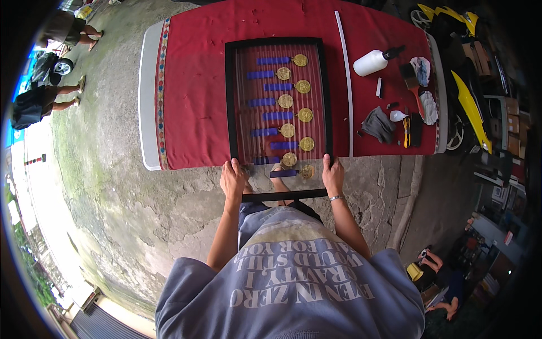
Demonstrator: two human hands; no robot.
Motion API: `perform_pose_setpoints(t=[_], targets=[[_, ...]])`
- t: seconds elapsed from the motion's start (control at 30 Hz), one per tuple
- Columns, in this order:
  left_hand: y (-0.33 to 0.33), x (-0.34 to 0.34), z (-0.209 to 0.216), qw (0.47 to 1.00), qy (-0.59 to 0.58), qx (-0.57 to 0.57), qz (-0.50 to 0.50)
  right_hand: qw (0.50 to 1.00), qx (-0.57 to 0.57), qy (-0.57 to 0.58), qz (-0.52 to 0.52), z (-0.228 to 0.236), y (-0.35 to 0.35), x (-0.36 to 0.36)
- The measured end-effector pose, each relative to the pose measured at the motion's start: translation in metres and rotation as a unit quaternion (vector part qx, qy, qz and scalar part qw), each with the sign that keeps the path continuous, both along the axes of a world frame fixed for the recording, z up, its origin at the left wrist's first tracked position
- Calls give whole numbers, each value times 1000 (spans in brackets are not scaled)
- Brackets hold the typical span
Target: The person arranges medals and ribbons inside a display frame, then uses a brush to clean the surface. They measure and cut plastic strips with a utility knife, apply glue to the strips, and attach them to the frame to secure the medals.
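A black picture frame (230, 101) with a clear pane lies partly on the red table, its near end hanging over the table's front edge. Under the pane sit several gold medals (305, 114) with blue ribbons (263, 102) in two staggered columns. My left hand (233, 179) grips the frame's left side rail near its lower corner. My right hand (333, 176), with a bracelet at the wrist, grips the right rail at the same height. The frame's bottom bar (285, 195) is just in front of my chest.
A red cloth (195, 96) covers the table. A long white strip (345, 79) lies right of the frame. Further right are a white squeeze bottle (372, 62), a brush (411, 79), a grey rag (378, 124) and small tools. People stand far left; concrete ground lies below.
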State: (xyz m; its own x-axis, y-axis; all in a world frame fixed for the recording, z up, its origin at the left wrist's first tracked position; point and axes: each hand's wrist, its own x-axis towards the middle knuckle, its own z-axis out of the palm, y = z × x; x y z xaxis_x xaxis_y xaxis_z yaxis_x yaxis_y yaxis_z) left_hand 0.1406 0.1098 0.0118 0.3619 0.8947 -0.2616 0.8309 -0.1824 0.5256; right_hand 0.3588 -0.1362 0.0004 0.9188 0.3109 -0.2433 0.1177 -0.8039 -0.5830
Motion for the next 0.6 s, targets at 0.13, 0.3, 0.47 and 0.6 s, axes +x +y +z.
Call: perform_pose_setpoints(t=[0.13,0.3,0.47,0.6], targets=[[1,-5,-15,1000,-18,-13,-2,1000,3,-6,8,-11,-3,-3],[2,-5,-19,998,-25,-55,15,997,62,28,-24,-21,-6,-3],[2,-8,-25,984,-74,-132,96,992,106,50,-39,-20,-7,-3],[0,-10,-30,976,-109,-138,127,991,131,29,-26,-30,-14,-1]])
